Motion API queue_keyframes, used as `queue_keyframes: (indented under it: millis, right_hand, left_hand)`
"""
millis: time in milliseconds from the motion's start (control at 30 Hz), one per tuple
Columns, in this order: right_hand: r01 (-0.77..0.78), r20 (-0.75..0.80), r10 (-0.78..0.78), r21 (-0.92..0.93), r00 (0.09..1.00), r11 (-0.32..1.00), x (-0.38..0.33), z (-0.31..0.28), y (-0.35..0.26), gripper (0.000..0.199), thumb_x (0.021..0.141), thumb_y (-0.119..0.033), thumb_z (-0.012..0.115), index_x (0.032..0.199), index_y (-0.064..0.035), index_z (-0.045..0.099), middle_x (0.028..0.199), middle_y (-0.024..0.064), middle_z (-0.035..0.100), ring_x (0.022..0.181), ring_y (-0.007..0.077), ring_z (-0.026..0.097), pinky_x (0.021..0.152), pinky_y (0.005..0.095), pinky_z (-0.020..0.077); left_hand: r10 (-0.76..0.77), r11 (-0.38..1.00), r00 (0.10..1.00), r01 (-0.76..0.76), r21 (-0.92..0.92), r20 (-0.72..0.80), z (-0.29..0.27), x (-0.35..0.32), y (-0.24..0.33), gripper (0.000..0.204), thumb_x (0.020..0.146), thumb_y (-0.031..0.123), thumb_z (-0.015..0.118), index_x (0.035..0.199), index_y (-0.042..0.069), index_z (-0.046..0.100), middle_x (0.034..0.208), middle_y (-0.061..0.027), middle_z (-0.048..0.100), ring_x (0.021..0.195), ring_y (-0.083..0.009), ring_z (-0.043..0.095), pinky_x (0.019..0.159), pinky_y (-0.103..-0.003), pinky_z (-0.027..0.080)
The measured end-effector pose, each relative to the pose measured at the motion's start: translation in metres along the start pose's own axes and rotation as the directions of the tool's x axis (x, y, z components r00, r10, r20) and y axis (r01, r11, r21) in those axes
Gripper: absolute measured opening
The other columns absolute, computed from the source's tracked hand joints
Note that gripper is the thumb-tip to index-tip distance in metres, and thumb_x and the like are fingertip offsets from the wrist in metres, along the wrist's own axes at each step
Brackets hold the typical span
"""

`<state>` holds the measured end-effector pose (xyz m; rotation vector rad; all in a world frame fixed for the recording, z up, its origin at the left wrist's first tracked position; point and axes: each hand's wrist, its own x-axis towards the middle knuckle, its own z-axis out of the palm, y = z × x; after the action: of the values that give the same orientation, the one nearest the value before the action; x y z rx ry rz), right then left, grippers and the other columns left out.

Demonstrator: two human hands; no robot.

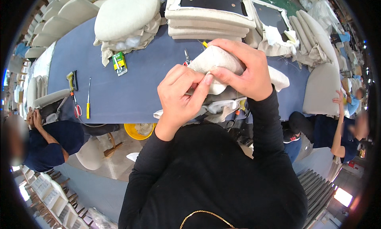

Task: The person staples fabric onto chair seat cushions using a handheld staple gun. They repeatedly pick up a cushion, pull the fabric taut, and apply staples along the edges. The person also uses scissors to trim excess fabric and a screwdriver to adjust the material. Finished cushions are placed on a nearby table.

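Close in front of me, both my hands are closed on a beige fabric-covered upholstered piece (216,59), its corner tilted up toward me. My left hand (177,95) pinches the cloth edge between thumb and fingertips. From the right, my right hand (251,70) wraps over the top of the piece, its thumb pressed on the fabric near the left thumb. Whatever lies inside the pinch is hidden. Just behind the piece, red-handled cutters (187,58) rest on the blue-grey table (139,82). Loose pale cloth (222,107) hangs below my hands at the near edge.
Left on the table lie a staple gun (73,80), red-handled scissors (76,108), a yellow-handled screwdriver (88,110) and a green-yellow box (119,64). Rounded cushions (127,15) and stacked seat pads (208,23) stand behind. A yellow bucket (129,130) sits below; co-workers (53,139) flank me.
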<state>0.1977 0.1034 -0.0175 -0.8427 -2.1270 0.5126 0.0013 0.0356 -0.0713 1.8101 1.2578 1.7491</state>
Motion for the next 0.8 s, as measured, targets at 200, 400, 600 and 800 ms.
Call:
queue_keyframes:
  millis: [200,400,600,800]
  right_hand:
    - [0.034,0.027,-0.037,0.110,0.999,0.993,-0.001,-0.008,0.007,0.045,0.089,-0.025,0.086,0.128,-0.0042,0.079,0.120,0.0177,0.081,0.109,0.0331,0.080,0.097,0.0380,0.0605]
    - [0.065,-0.006,-0.065,0.053,0.998,0.996,-0.003,-0.005,0.004,0.044,0.086,-0.024,0.088,0.125,-0.0038,0.080,0.116,0.0165,0.082,0.105,0.0333,0.080,0.094,0.0381,0.0615]
    - [0.066,-0.047,-0.067,-0.020,0.997,0.998,-0.010,-0.002,-0.001,0.042,0.084,-0.022,0.088,0.122,-0.0039,0.081,0.113,0.0154,0.083,0.100,0.0329,0.081,0.089,0.0374,0.0626]
    - [0.133,-0.003,-0.134,0.106,0.991,0.985,-0.022,-0.023,0.006,0.045,0.083,-0.022,0.087,0.122,-0.0014,0.081,0.112,0.0175,0.083,0.101,0.0335,0.081,0.091,0.0389,0.0634]
  left_hand:
    - [0.080,0.995,0.996,-0.082,0.060,0.040,0.003,0.001,0.003,0.020,0.090,0.002,0.085,0.078,0.005,0.069,0.068,-0.0026,0.059,0.060,-0.0145,0.048,0.054,-0.030,0.036]
    - [0.099,0.991,0.995,-0.100,0.090,0.020,0.003,-0.001,0.008,0.026,0.089,0.002,0.085,0.074,0.006,0.064,0.064,-0.0023,0.052,0.058,-0.0163,0.046,0.054,-0.033,0.034]
    - [0.034,0.992,0.997,-0.042,0.119,0.069,-0.004,-0.005,0.008,0.029,0.083,0.006,0.091,0.072,0.009,0.063,0.067,-0.0037,0.056,0.060,-0.0203,0.050,0.056,-0.036,0.040]
    - [0.121,0.983,0.971,-0.146,0.112,0.204,0.001,0.009,-0.005,0.056,0.084,0.026,0.091,0.131,0.008,0.067,0.104,-0.0160,0.074,0.086,-0.0344,0.073,0.076,-0.041,0.060]
